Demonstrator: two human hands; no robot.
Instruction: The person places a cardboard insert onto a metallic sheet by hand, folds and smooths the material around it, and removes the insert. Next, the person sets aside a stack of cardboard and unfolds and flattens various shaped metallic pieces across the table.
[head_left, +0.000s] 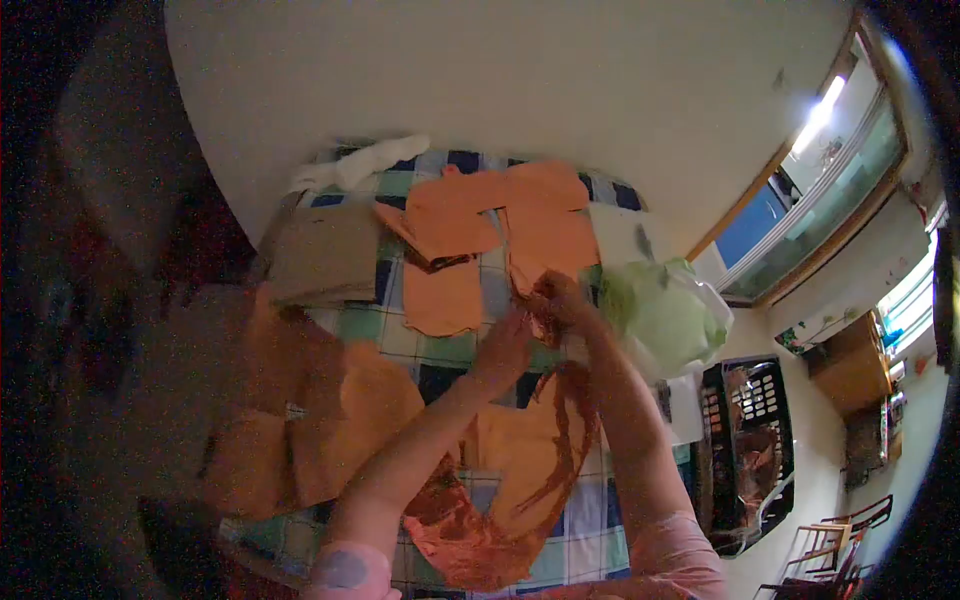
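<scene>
My left hand (508,345) and my right hand (562,302) meet near the middle of the bed, fingers closed in a pinch. Between them is a small bunched bit of orange fabric (541,328), mostly hidden by the fingers. Just beyond, a flat orange cloth piece (548,225) reaches down to my fingertips. To its left lies a folded orange cloth piece (443,295) with a dark edge. Nearer to me, under my forearms, a shiny reddish-orange cloth (470,540) lies crumpled beside a flatter orange piece (520,455).
More orange cloth pieces (335,440) lie at the left on the checked bedspread (590,520). A pale green plastic bag (665,315) sits right of my hands. White cloth (375,160) lies by the wall. A black basket (745,450) stands beyond the bed's right edge.
</scene>
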